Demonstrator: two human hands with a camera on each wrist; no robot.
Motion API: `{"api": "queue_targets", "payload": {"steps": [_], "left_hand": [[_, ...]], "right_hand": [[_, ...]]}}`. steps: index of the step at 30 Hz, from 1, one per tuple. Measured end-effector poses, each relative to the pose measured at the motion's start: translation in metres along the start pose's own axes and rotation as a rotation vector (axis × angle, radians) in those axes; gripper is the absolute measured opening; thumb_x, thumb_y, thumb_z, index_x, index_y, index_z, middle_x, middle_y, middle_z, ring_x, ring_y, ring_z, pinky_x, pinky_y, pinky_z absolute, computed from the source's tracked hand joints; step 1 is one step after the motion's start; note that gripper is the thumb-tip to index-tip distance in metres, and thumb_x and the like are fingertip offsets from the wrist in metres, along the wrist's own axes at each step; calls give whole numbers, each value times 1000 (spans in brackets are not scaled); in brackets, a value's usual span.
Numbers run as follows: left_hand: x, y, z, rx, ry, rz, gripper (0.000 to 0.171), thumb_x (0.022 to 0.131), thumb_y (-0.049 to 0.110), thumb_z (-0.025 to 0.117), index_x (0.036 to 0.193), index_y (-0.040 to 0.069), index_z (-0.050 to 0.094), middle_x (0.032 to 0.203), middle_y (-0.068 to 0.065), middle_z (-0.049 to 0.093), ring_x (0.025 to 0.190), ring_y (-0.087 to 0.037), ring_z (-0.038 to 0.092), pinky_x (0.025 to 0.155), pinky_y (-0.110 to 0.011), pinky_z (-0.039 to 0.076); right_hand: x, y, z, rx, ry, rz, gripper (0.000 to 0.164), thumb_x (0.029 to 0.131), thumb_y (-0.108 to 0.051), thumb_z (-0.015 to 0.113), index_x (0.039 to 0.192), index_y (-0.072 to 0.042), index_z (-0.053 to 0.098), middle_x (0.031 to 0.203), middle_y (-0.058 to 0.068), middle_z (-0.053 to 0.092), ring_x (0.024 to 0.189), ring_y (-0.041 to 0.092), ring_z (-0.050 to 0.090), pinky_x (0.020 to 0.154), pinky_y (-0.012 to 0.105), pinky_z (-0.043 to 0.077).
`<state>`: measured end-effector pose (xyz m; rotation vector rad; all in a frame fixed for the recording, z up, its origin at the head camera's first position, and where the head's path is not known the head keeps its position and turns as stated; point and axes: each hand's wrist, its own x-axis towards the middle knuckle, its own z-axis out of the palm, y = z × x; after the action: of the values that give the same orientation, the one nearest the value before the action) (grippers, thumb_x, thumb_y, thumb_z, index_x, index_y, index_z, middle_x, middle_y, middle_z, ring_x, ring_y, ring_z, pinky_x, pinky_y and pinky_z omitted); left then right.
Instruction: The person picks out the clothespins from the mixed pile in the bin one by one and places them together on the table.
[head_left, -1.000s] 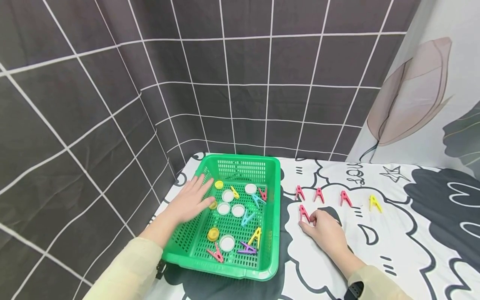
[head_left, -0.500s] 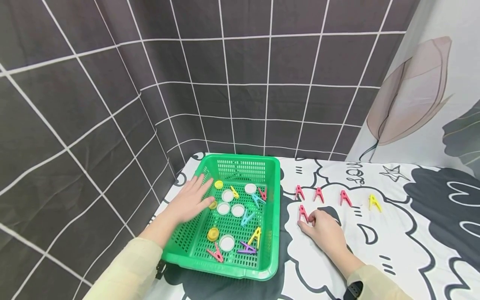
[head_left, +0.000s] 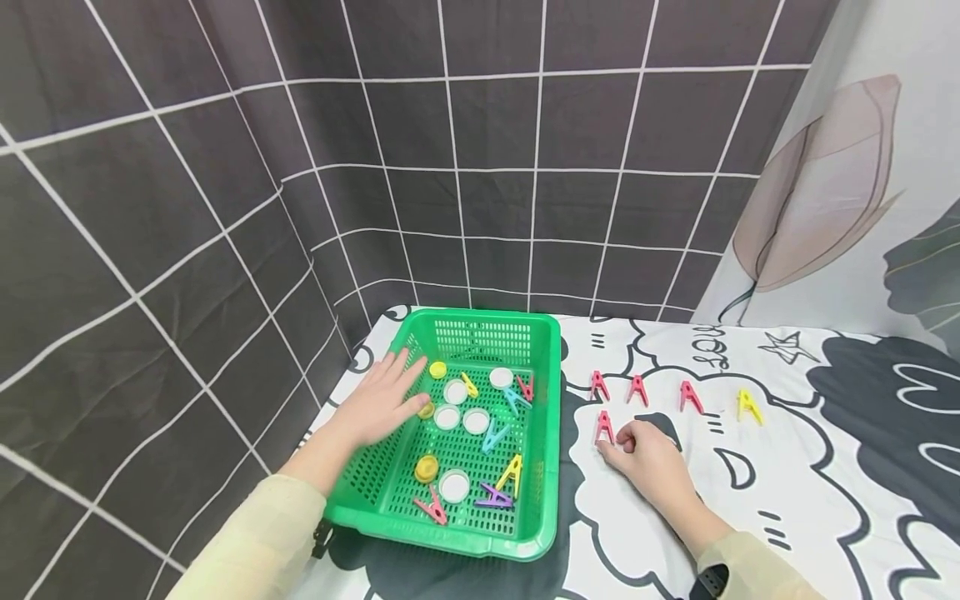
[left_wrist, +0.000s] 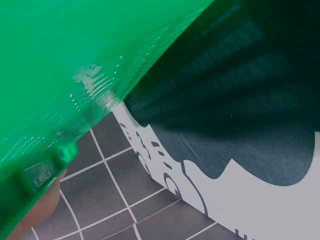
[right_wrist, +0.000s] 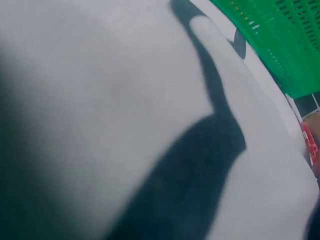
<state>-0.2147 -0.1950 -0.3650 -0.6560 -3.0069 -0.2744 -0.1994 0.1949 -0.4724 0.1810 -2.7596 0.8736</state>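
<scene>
In the head view my right hand [head_left: 654, 467] is down on the patterned cloth, thumb and fingertips around the lower ends of a red clothespin [head_left: 604, 425]. Part of that red clothespin [right_wrist: 309, 142] shows at the right edge of the right wrist view. My left hand [head_left: 378, 402] lies with straight, spread fingers over the left rim of a green basket [head_left: 551, 433]. The left wrist view looks along the outer wall of the basket [left_wrist: 60, 65], with a finger [left_wrist: 42, 207] below the rim.
Beyond my right hand a row holds red clothespins [head_left: 637, 389] and a yellow clothespin [head_left: 748, 407]. Inside the basket lie white round caps [head_left: 476, 421], yellow caps [head_left: 426, 468], and blue [head_left: 495, 435], purple [head_left: 495, 495] and other clothespins. A dark gridded curtain [head_left: 480, 125] hangs behind and to the left.
The red clothespin at my right hand has turned a little and shifted slightly left, the right fingertips moving with it. My left hand stays still on the basket.
</scene>
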Motion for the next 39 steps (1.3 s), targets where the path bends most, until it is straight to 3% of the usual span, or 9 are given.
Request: {"api": "queue_targets", "payload": {"steps": [7, 19, 30, 39], "left_hand": [[2, 0, 1, -6, -11, -5, 69, 98, 53, 30, 150, 9, 20, 153, -23, 12, 139, -41, 8, 113, -49, 5], [0, -3, 1, -2, -11, -11, 69, 98, 54, 30, 150, 9, 21, 153, -23, 11, 140, -41, 7, 113, -49, 6], [1, -3, 1, 6, -7, -9, 68, 98, 52, 31, 150, 10, 20, 153, -23, 11, 140, -40, 7, 113, -48, 6], [1, -2, 1, -1, -7, -2, 68, 98, 51, 32, 150, 8, 21, 152, -24, 12, 139, -41, 7, 113, -49, 6]], "right_hand": [[10, -8, -12, 79, 4, 19, 32, 83, -32, 70, 88, -2, 62, 73, 1, 54, 66, 16, 48, 61, 33, 42], [56, -51, -21, 197, 13, -152, 24, 83, -19, 70, 95, 0, 64, 78, 3, 56, 69, 16, 49, 62, 32, 43], [85, -104, -36, 254, -180, -341, 26, 83, -21, 68, 101, -2, 66, 86, 5, 62, 73, 15, 51, 66, 31, 45], [96, -136, -36, 303, -230, -296, 29, 86, -25, 67, 105, -4, 65, 90, 3, 62, 80, 17, 54, 72, 32, 46]]}}
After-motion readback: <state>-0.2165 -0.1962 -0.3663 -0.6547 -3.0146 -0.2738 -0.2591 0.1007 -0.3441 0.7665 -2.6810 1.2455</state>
